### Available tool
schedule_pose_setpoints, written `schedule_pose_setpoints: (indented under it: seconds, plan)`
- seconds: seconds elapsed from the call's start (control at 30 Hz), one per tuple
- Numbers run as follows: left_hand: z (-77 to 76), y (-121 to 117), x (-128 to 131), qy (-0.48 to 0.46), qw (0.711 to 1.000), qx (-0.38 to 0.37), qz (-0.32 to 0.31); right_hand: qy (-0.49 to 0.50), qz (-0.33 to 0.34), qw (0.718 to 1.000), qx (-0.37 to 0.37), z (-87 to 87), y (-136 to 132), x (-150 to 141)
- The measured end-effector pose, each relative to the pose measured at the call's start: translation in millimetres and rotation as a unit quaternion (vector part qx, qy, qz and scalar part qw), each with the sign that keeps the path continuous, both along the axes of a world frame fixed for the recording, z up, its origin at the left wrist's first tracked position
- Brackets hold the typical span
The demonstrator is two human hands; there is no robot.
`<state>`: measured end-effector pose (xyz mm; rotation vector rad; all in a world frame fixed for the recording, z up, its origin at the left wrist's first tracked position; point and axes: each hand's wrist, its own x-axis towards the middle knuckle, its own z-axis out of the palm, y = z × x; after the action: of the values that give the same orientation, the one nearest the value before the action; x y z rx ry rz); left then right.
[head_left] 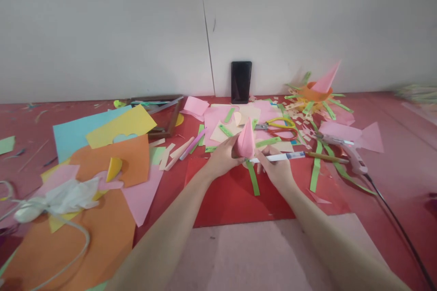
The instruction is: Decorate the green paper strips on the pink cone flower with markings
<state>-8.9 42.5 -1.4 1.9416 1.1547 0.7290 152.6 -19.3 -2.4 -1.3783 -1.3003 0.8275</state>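
Observation:
My left hand [221, 157] is closed around a pink paper cone [246, 141], holding it upright with its tip up. A green paper strip [253, 179] hangs from the cone's base over a red sheet [235, 200]. My right hand [277, 169] grips a white pen [278, 158] that lies level, its near end touching the cone's base. Both hands are above the red sheet in the middle of the floor.
Scissors with yellow and red handles [282, 127] lie behind the hands. A glue gun [344, 150] with a black cord lies at the right. Blue, yellow, orange and pink sheets [112, 145] cover the left. A black phone [241, 82] leans on the wall. Paper scraps lie around.

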Motion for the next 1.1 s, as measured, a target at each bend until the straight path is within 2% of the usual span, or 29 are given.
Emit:
schedule_pose_setpoints:
  seconds: [0.1, 0.23, 0.37, 0.73, 1.1]
  plan:
    - [-1.2, 1, -1, 0.000, 1.000, -0.008, -0.023, -0.010, -0.042, 0.998, 0.038, 3.1, -2, -1]
    - [-2.0, 3, -1, 0.005, 1.000, -0.008, -0.029, -0.013, -0.004, 1.000, -0.001, 1.1, 3, 1]
    - [-1.9, 3, 0, 0.014, 1.000, -0.003, -0.027, -0.018, 0.001, 0.999, -0.032, -3.5, 8, 3]
    - [-4.2, 4, 0, 0.002, 0.999, 0.000, -0.033, -0.067, 0.009, 0.998, -0.017, -0.1, 5, 1]
    - [-3.0, 4, -1, 0.024, 0.999, 0.012, -0.039, -0.041, 0.032, 0.998, -0.018, -3.2, 7, 1]
